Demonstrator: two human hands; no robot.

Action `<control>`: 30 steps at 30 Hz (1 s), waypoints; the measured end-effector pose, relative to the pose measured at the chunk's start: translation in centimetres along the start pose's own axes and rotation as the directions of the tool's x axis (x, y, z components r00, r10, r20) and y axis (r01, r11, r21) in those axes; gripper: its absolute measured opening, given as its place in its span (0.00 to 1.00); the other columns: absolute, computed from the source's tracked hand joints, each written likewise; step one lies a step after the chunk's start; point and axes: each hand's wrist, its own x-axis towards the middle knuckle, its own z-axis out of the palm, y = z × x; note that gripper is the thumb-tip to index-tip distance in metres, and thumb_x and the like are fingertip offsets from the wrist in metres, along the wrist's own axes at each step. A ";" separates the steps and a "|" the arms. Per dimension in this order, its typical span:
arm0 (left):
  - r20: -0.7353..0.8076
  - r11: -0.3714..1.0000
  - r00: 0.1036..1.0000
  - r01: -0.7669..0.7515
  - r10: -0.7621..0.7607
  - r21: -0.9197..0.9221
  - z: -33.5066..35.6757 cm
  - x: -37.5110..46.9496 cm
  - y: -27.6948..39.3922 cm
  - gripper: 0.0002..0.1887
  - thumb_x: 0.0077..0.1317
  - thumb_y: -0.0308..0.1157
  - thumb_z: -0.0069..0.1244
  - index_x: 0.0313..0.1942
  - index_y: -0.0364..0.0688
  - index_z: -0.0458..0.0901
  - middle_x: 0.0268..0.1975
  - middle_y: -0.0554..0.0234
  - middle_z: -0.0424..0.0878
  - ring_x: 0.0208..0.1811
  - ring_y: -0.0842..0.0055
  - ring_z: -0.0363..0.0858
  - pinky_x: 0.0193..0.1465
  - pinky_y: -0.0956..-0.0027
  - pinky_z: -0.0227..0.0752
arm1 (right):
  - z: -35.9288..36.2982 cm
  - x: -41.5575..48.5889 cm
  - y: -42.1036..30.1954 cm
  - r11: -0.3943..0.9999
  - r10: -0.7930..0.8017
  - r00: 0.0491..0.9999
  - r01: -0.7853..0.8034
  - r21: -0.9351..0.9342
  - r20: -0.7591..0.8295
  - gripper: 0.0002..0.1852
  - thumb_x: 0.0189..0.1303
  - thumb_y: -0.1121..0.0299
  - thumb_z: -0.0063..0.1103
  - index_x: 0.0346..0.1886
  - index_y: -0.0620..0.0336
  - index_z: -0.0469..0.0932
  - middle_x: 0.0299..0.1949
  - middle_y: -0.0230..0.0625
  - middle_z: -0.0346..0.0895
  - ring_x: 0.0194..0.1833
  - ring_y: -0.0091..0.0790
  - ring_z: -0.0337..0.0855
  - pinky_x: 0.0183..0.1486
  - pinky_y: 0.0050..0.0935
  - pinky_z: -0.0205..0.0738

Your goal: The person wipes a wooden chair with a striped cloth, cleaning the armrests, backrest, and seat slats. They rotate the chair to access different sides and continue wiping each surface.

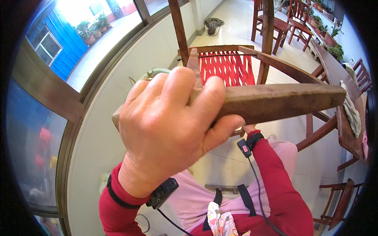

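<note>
My left hand (165, 124), large and close to the camera, is wrapped over a thick brown wooden bar (280, 101). This bar crosses the near end of a wooden frame; a side rail (286, 63) runs back from it to a far crosspiece (224, 48). Behind my left hand, red strips (226, 69) form an open lattice at the far end, beside a thin dark rod (226, 55). Below the bar, only a small part of my right hand (250, 127) shows; its fingers are hidden, so what it holds cannot be told.
A wooden bench or table (344, 124) with a pale cloth (350, 109) stands at the right. Red-brown chairs (298, 23) and potted plants (332, 38) are further back. A rope coil (214, 26) lies by the wall. Cables (258, 180) hang from both wrist devices. Windows (73, 38) line the left.
</note>
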 end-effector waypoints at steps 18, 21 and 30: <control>0.162 1.000 0.987 0.019 -0.022 0.018 -1.7 -0.4 0.9 0.30 0.65 0.60 0.44 0.43 0.38 0.82 0.32 0.56 0.76 0.29 0.64 0.75 0.32 0.63 0.67 | -1.8 0.2 -1.3 0.974 -0.221 0.888 0.220 0.050 0.403 0.24 0.46 0.66 0.68 0.50 0.60 0.78 0.46 0.45 0.80 0.48 0.43 0.79 0.51 0.39 0.74; 0.158 0.999 0.987 0.038 -0.039 0.011 -1.5 -0.3 1.0 0.30 0.65 0.59 0.44 0.43 0.38 0.82 0.32 0.56 0.76 0.29 0.64 0.75 0.33 0.63 0.67 | -3.8 1.4 3.8 0.998 0.003 0.948 0.016 -0.057 0.319 0.25 0.46 0.66 0.68 0.50 0.61 0.78 0.46 0.45 0.80 0.47 0.42 0.79 0.51 0.39 0.74; 0.127 1.000 0.992 0.018 -0.019 0.013 -1.4 -0.5 1.2 0.29 0.63 0.59 0.47 0.43 0.39 0.82 0.31 0.58 0.76 0.29 0.66 0.74 0.32 0.64 0.66 | -0.5 1.1 -4.6 0.992 -0.129 0.957 0.123 0.039 0.260 0.25 0.46 0.66 0.69 0.50 0.62 0.78 0.45 0.43 0.80 0.47 0.40 0.79 0.51 0.38 0.74</control>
